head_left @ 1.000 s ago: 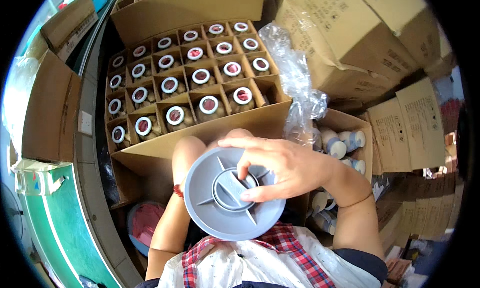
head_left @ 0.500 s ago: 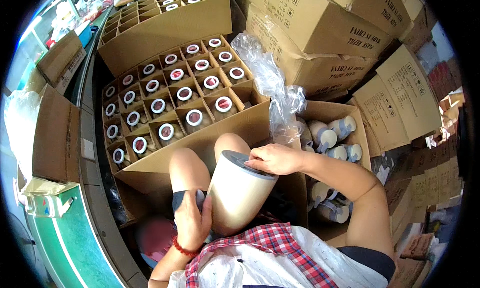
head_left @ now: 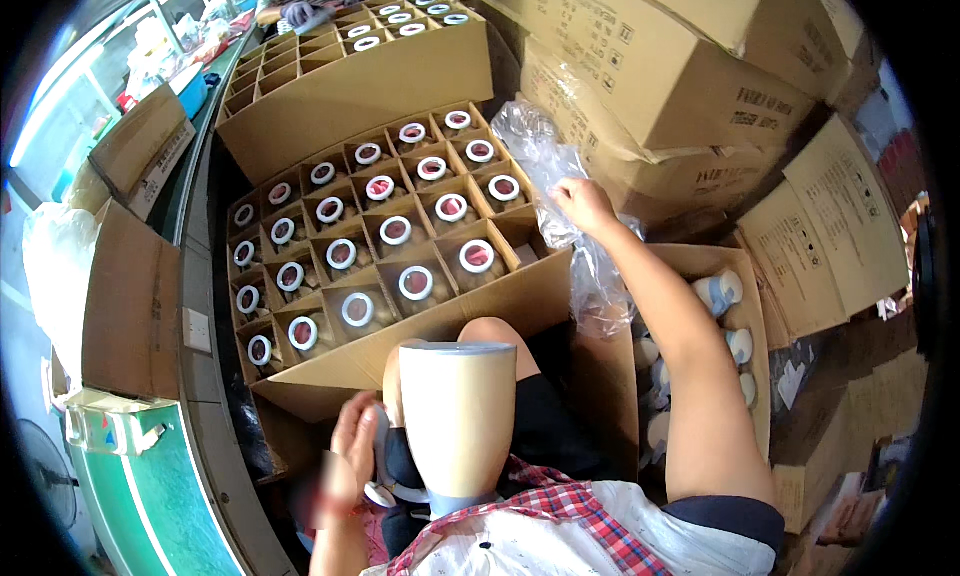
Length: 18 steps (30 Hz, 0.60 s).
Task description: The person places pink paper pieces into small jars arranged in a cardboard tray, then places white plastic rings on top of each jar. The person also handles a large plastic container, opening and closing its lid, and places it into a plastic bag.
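A cream vacuum jug [head_left: 458,416] with grey-blue ends stands between my thighs, wide end up, apparently upside down. Its grey handle [head_left: 382,446] faces my left hand [head_left: 350,441], whose fingers are stretched out beside it; whether they touch it is unclear. My right hand [head_left: 585,206] is raised away from the jug, fingers curled, over crumpled clear plastic bags [head_left: 602,301]. Whatever its fingers may hold is hidden. Just left of it is a divided carton [head_left: 480,321] of bottle-like pieces with white rings [head_left: 416,283] and reddish centres.
An open carton [head_left: 622,406] on the right holds several similar jugs [head_left: 720,291]. Behind stand another divided carton [head_left: 360,101] and stacked closed cartons [head_left: 740,86]. A person's gloved hand [head_left: 297,14] shows at the far end. A green-topped table [head_left: 190,486] runs along the left.
My right hand has left the jug's end and moved up to the plastic bags. The jug has gone from tilted to nearly upright. My left hand's fingers have loosened from around the handle.
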{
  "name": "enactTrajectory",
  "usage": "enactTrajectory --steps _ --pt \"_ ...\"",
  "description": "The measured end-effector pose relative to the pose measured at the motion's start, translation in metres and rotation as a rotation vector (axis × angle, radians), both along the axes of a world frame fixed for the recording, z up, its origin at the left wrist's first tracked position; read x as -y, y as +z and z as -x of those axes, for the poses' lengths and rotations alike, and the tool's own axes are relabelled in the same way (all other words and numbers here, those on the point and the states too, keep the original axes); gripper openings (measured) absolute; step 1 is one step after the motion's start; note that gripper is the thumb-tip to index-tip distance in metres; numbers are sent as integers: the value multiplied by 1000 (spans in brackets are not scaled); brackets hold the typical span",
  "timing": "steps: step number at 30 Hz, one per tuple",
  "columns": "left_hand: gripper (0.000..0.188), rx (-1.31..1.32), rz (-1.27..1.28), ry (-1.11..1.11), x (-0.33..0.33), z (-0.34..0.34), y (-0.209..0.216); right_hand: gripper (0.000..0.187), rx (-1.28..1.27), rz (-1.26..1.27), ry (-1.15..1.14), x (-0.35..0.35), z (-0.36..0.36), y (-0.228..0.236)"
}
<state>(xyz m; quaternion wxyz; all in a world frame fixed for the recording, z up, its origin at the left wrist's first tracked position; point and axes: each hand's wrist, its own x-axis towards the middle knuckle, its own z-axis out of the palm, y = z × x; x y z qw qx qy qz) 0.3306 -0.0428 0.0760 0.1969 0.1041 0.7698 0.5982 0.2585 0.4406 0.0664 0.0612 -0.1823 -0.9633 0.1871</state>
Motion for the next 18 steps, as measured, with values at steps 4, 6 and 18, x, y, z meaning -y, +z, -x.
enactTrajectory --steps 4,6,18 --pt "53 -24 -150 -126 -43 75 36 5 -500 1204 -5 45 13 8" --pt "63 -125 -130 -250 -86 105 49 3 -516 1396 82 86 8 22" --pt "23 -668 638 147 -103 186 -38 29 -658 -15 507 137 -4 -11"
